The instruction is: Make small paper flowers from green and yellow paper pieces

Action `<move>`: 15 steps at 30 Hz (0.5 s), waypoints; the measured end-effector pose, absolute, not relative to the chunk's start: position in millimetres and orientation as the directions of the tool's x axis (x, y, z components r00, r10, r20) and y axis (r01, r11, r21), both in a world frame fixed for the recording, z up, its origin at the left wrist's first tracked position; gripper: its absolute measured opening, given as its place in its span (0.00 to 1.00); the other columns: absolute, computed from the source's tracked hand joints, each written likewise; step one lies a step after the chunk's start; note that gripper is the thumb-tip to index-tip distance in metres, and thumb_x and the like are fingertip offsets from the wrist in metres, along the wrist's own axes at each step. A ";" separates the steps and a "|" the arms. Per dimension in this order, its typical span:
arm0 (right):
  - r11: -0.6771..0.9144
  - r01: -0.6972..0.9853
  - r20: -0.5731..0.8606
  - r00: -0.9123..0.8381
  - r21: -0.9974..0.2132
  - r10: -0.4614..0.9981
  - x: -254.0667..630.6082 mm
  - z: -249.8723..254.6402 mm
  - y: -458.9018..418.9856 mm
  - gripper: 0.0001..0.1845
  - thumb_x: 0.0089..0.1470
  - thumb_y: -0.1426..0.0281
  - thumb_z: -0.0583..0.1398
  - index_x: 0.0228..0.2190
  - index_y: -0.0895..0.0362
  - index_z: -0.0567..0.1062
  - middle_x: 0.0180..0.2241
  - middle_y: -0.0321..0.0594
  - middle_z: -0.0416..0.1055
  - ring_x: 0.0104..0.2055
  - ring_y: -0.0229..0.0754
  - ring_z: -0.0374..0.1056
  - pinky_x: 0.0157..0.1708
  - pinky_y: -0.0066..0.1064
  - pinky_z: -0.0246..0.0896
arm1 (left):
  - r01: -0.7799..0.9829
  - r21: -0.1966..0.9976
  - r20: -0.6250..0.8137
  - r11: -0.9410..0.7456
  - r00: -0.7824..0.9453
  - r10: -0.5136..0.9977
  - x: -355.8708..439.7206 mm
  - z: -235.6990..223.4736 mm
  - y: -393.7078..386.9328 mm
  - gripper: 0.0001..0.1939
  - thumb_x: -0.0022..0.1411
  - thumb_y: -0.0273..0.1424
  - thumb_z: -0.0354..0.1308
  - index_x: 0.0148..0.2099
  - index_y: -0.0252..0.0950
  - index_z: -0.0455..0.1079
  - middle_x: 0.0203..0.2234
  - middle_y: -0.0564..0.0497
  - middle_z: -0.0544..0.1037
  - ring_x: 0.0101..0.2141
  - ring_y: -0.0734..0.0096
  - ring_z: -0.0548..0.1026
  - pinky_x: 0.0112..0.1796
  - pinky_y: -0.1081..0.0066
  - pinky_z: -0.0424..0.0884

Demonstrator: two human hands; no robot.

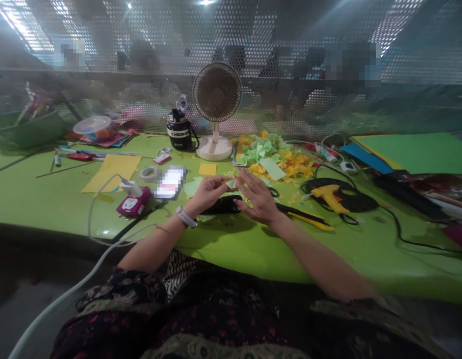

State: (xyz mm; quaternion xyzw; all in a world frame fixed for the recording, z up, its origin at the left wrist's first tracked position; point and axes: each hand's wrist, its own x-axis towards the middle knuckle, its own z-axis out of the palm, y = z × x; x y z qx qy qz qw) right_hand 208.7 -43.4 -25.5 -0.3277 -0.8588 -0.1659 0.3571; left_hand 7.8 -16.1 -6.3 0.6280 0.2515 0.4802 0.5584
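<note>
The person's left hand (206,193) was pinched closed, with thumb and fingertips together on a small scrap of yellow paper (230,183). The scrap sat at the tips of those fingers, in the narrow gap between the two hands. The right hand (258,197) was open, with its fingers (249,182) spread and raised just beside the scrap; whether they touched it could not be told. Both hands hovered over a long black object (221,204), its kind unclear, lying on a green table (234,254). A white watch (186,217) circled the left wrist.

Beyond the hands lay a heap of folded green and yellow paper pieces (271,157). Right of the right hand lay yellow-and-black scissors (309,218), and farther right a yellow glue gun (328,197) rested on coiled black cable. Left of the left hand lay a phone (170,182) with a blurred screen, next to a magenta power socket (133,202). Yellow paper sheets (111,173) lay beyond that socket, and a small desk fan (217,99) stood beyond the left hand.
</note>
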 end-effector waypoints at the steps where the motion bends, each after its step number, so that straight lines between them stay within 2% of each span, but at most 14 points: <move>1: 0.710 0.702 0.694 -0.538 0.055 0.478 207.3 -25.2 -45.0 0.36 0.64 0.57 0.55 0.68 0.57 0.56 0.68 0.51 0.56 0.71 0.54 0.48 0.66 0.53 0.51 | -0.209 0.943 0.325 -0.260 0.401 0.856 8.7 -6.8 -16.5 0.18 0.55 0.39 0.68 0.43 0.31 0.78 0.35 0.46 0.83 0.39 0.63 0.81 0.49 0.60 0.76; 6: 0.631 0.764 0.632 -0.557 0.134 0.539 201.1 -25.1 -49.9 0.44 0.62 0.50 0.54 0.69 0.60 0.50 0.68 0.54 0.55 0.73 0.59 0.42 0.68 0.62 0.31 | -0.226 0.940 0.324 -0.254 0.367 0.872 11.6 -7.0 -19.3 0.18 0.55 0.39 0.67 0.43 0.31 0.79 0.36 0.46 0.83 0.39 0.63 0.81 0.50 0.59 0.76; 12: 0.643 0.744 0.607 -0.598 0.179 0.523 199.3 -31.4 -45.4 0.45 0.62 0.49 0.53 0.70 0.58 0.47 0.68 0.54 0.55 0.72 0.57 0.47 0.68 0.61 0.33 | -0.263 0.946 0.277 -0.188 0.360 0.891 11.5 -6.3 -19.0 0.18 0.54 0.39 0.69 0.41 0.31 0.79 0.34 0.46 0.83 0.36 0.66 0.82 0.50 0.59 0.76; 15: 0.666 0.735 0.603 -0.590 0.126 0.537 198.7 -31.4 -45.9 0.44 0.62 0.49 0.54 0.70 0.56 0.49 0.68 0.51 0.55 0.72 0.56 0.46 0.69 0.59 0.34 | -0.278 0.945 0.270 -0.171 0.370 0.889 11.1 -6.1 -17.6 0.19 0.53 0.40 0.69 0.41 0.30 0.78 0.33 0.46 0.83 0.35 0.66 0.82 0.49 0.60 0.76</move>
